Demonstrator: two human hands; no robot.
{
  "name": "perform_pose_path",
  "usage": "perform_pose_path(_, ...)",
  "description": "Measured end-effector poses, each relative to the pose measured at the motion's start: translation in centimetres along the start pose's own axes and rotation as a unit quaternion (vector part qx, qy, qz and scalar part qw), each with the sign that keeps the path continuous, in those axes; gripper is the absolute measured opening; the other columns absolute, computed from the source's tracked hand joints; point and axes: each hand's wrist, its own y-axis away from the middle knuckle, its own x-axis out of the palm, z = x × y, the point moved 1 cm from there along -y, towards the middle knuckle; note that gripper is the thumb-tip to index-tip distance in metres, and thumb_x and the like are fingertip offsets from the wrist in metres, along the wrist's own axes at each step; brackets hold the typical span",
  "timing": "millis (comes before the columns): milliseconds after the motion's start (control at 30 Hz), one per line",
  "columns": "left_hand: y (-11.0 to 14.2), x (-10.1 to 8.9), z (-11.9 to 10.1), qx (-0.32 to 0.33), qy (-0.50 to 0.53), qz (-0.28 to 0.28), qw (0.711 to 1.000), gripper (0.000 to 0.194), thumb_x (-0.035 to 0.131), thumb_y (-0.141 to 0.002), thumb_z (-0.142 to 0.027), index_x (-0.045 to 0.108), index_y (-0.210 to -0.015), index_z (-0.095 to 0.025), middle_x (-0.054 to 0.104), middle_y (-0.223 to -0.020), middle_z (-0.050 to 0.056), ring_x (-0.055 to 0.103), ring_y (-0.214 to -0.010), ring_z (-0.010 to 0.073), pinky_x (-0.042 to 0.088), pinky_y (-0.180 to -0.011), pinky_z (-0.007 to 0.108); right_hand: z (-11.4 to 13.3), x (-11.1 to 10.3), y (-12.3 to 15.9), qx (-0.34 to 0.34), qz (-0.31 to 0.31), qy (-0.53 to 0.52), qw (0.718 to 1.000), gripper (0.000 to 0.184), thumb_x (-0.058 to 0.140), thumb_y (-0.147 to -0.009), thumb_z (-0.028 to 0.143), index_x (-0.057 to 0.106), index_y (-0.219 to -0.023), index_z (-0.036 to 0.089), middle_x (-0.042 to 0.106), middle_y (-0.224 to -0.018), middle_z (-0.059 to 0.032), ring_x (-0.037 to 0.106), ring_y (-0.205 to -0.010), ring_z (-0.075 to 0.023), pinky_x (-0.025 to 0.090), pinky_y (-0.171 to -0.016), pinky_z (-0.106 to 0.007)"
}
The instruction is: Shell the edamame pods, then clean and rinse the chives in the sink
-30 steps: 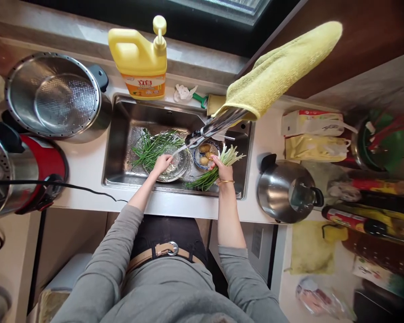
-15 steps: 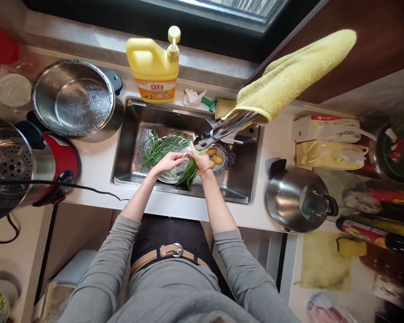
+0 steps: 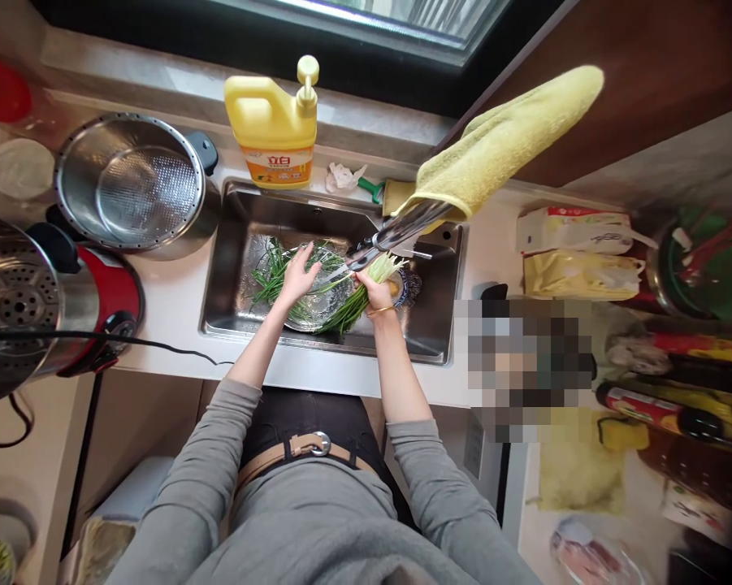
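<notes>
My right hand is closed around a bunch of chives, whose pale ends stick up past the fingers and whose green leaves hang down to the left. Fingers spread, my left hand hovers over more chives heaped on the left of the sink. Between the hands sits a shiny round bowl, partly covered by greens. The tap points down at it, with water seeming to run from its mouth. Behind my right hand, a blue-rimmed dish is mostly hidden.
A yellow cloth drapes the tap. Behind the sink stand a yellow detergent jug and a crumpled tissue. A steel pot and a red-based cooker are at left. Packets lie at right.
My left hand has moved away from my right hand, up and to the left, and its fingers have opened. My right hand still grips the chives, now turned so the pale ends show.
</notes>
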Motion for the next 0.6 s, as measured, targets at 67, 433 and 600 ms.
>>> perform_pose_path(67, -0.7, 1.1, -0.9, 0.011, -0.038, 0.047, 0.998, 0.041, 0.060, -0.083, -0.030, 0.063, -0.122, -0.017, 0.056, -0.139, 0.011, 0.042, -0.137, 0.0261, 0.031, -0.113, 0.041, 0.3, 0.1, 0.4, 0.004, -0.014, 0.001, 1.000, 0.022, 0.077, -0.063, 0.030, 0.066, -0.077, 0.016, 0.068, -0.069, 0.0005, 0.058, -0.056, -0.0105, 0.053, -0.055, -0.025)
perform_pose_path(433, 0.0, 4.1, -4.5, -0.152, 0.132, 0.243, 0.949, 0.045, 0.057, -0.082, -0.035, 0.056, -0.124, -0.017, 0.068, -0.106, 0.008, 0.063, -0.078, 0.0126, 0.051, -0.077, 0.028, 1.7, 2.3, 2.2, -0.046, 0.018, -0.037, 0.998, 0.038, 0.077, -0.065, 0.028, 0.067, -0.100, 0.018, 0.073, -0.097, -0.0104, 0.067, -0.102, -0.0269, 0.057, -0.080, -0.042)
perform_pose_path(600, 2.3, 1.6, -3.7, -0.150, 0.116, 0.238, 0.953, 0.051, 0.056, -0.087, -0.049, 0.057, -0.125, -0.015, 0.064, -0.121, 0.014, 0.066, -0.076, 0.0136, 0.055, -0.072, 0.031, 1.3, 3.1, 1.9, -0.032, 0.004, -0.048, 0.998, 0.031, 0.080, -0.058, 0.029, 0.068, -0.084, 0.018, 0.074, -0.088, -0.0105, 0.070, -0.089, -0.0274, 0.058, -0.075, -0.041)
